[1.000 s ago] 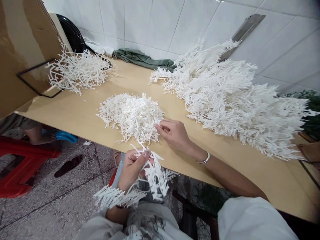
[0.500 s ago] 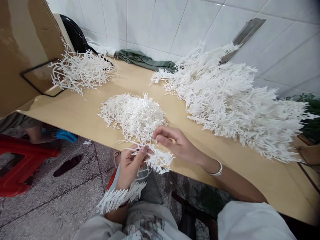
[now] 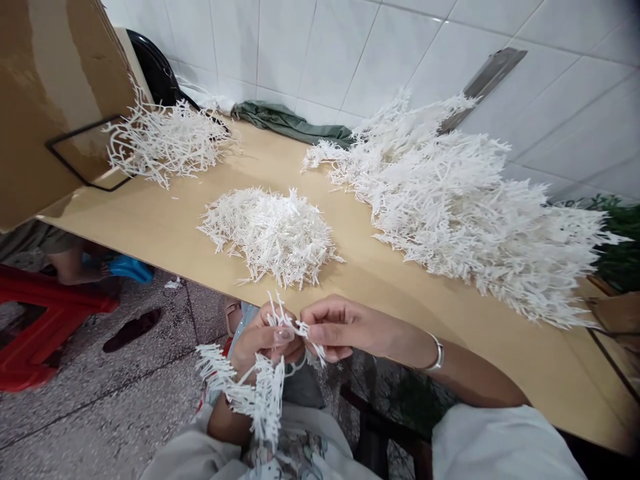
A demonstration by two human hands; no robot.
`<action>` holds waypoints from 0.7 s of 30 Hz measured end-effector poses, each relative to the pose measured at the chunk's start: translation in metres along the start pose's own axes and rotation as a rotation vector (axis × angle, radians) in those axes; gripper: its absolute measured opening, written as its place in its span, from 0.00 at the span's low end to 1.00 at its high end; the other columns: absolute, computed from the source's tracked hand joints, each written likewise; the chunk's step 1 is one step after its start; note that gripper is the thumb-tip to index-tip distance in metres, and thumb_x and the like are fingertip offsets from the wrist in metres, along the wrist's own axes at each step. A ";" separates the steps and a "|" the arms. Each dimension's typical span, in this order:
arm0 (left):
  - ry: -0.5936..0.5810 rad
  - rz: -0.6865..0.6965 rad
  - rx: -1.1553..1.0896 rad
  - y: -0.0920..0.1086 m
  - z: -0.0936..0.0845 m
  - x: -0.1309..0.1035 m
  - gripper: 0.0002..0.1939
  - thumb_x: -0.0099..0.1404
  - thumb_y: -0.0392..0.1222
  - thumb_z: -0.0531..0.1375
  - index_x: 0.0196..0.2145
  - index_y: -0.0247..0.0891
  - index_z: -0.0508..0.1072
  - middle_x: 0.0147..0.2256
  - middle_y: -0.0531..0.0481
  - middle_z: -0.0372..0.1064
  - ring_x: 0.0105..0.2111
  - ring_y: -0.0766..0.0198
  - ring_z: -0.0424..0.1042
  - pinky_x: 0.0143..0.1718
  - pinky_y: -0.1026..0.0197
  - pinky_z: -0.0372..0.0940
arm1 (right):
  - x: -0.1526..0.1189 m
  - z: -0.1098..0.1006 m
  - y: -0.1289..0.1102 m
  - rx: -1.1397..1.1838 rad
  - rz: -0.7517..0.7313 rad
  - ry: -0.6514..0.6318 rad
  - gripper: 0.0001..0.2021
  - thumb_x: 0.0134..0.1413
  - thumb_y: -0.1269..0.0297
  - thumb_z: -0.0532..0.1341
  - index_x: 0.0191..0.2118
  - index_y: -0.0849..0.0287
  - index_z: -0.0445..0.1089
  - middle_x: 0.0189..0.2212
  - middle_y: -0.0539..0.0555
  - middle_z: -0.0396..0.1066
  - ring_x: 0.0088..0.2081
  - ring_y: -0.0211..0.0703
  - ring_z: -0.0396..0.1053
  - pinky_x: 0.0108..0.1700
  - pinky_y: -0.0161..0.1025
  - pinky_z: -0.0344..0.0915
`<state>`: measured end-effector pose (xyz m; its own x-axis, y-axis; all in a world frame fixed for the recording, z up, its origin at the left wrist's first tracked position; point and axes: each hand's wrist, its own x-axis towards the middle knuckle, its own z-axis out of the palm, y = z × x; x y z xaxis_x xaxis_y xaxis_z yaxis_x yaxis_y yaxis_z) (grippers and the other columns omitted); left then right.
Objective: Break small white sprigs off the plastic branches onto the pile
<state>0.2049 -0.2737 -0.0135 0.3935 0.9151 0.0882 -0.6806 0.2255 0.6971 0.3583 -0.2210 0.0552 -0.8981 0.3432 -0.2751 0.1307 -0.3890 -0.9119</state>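
My left hand (image 3: 256,341) is closed on white branching plastic sprigs (image 3: 264,403), whose feathery ends drape over my wrist and hang toward my lap. Thin stems stick up between the two hands. My right hand (image 3: 345,328) meets it from the right, thumb and fingers pinched on the sprig ends at the table's front edge. Right behind the hands lies a small heap of short white sprigs (image 3: 273,233). How the stems join inside the fingers is hidden.
A big mound of white sprigs (image 3: 460,207) fills the table's right side. Bare white stems (image 3: 170,143) lie at the back left beside a cardboard box (image 3: 55,100). Green cloth (image 3: 290,123) lies along the tiled wall. A red stool (image 3: 45,320) stands on the floor at left, near another person's leg.
My right hand has come down and left from beside the small heap and now pinches the sprigs. The held sprigs have swung from above the table edge down over my left wrist.
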 end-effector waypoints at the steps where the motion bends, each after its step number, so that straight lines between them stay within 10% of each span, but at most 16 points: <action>1: -0.039 0.003 -0.043 -0.001 0.000 0.000 0.24 0.53 0.53 0.62 0.10 0.38 0.59 0.07 0.60 0.40 0.08 0.75 0.39 0.11 0.66 0.40 | 0.000 0.000 0.002 0.016 -0.012 -0.014 0.17 0.56 0.54 0.61 0.26 0.61 0.59 0.18 0.42 0.55 0.18 0.26 0.48 0.20 0.30 0.43; 15: 0.355 0.248 0.486 0.003 0.004 0.001 0.20 0.63 0.47 0.60 0.17 0.35 0.70 0.16 0.55 0.59 0.16 0.75 0.55 0.17 0.69 0.47 | -0.007 0.006 -0.004 -0.712 -0.184 0.255 0.12 0.67 0.61 0.48 0.33 0.61 0.58 0.26 0.46 0.54 0.27 0.32 0.51 0.30 0.32 0.53; 21: 0.264 0.116 0.388 0.002 -0.011 -0.003 0.22 0.61 0.53 0.61 0.16 0.35 0.71 0.12 0.55 0.58 0.11 0.76 0.51 0.13 0.69 0.43 | -0.004 0.002 -0.002 -0.648 -0.267 0.187 0.18 0.67 0.60 0.47 0.25 0.59 0.54 0.20 0.44 0.49 0.23 0.30 0.48 0.26 0.32 0.50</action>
<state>0.1954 -0.2726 -0.0196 0.1241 0.9918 0.0321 -0.4097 0.0217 0.9120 0.3606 -0.2228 0.0585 -0.8547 0.5190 -0.0123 0.1917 0.2936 -0.9365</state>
